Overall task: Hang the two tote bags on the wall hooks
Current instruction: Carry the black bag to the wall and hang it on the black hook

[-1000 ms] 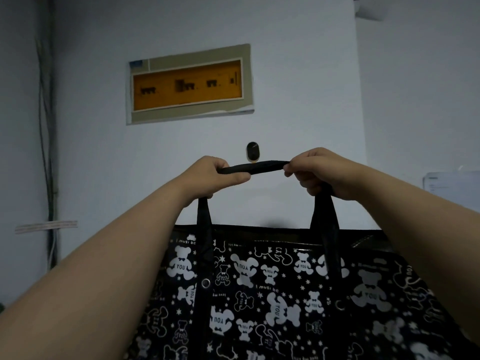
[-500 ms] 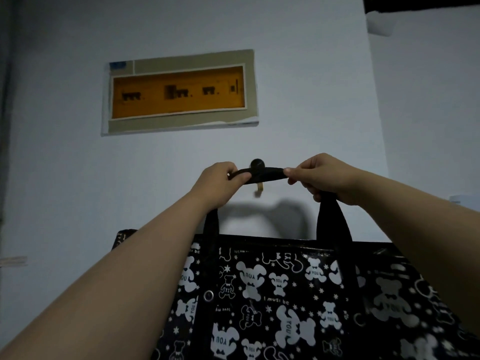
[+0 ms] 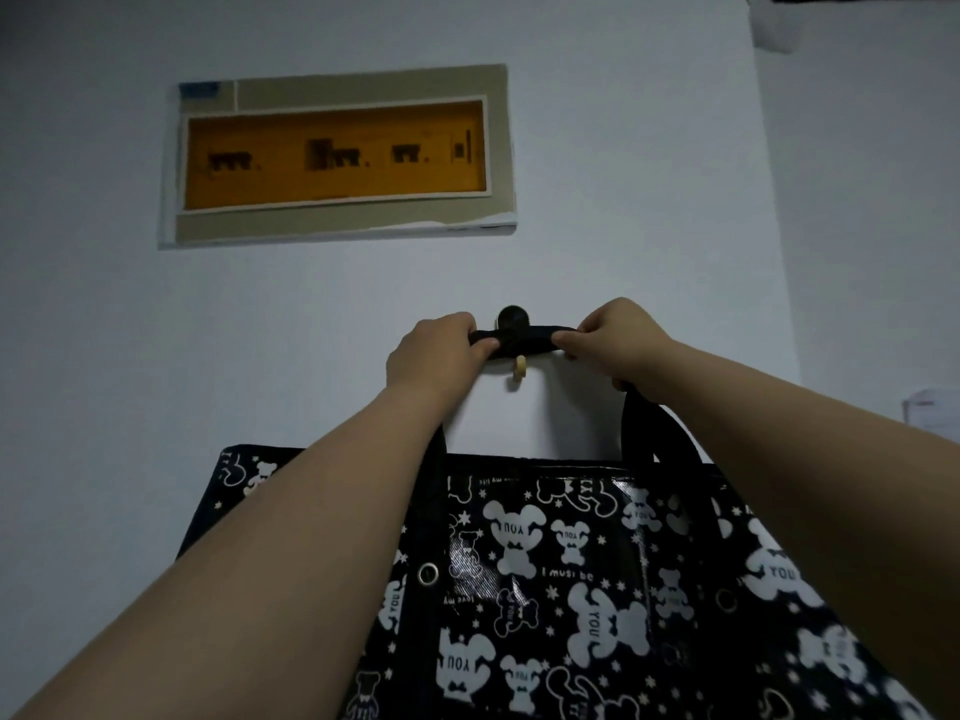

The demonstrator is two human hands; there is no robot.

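A black tote bag (image 3: 571,589) printed with white bears hangs below my raised arms. Its black handle strap (image 3: 527,341) is stretched level between my two hands. My left hand (image 3: 436,356) pinches the strap's left end and my right hand (image 3: 618,337) pinches its right end. The strap lies across the wall hook (image 3: 513,324), a round black mount with a pale wooden peg (image 3: 519,374) showing just under the strap. Whether the strap sits behind the peg I cannot tell. No second bag or hook is in view.
A recessed electrical panel (image 3: 337,155) with an orange window sits on the white wall above the hook. The wall turns a corner (image 3: 774,252) to the right, where a pale paper (image 3: 930,413) is stuck near the frame's right edge.
My hands have carried the strap up and forward to the wall. It was short of the hook one second ago and now lies across it, with the bag raised.
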